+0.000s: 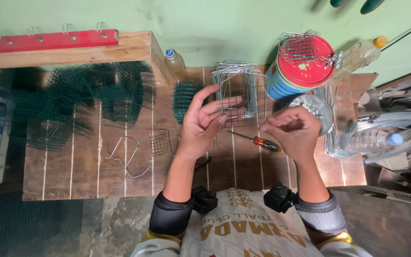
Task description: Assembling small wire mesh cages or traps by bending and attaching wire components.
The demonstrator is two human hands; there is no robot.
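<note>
We hold a wire mesh panel (243, 102) — left hand (205, 121) spread behind it, right hand (293, 131) pinching its corner — loose wire frames (129, 157) lie unassembled to the left.

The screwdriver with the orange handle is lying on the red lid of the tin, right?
Not quite. In the head view the screwdriver with the orange handle is lying on the wooden table, between the two hands, not on the tin's red lid.

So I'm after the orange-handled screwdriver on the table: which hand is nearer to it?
Right. The right hand sits just above the screwdriver, beside its orange handle; the left hand is farther off, left of its tip.
</note>
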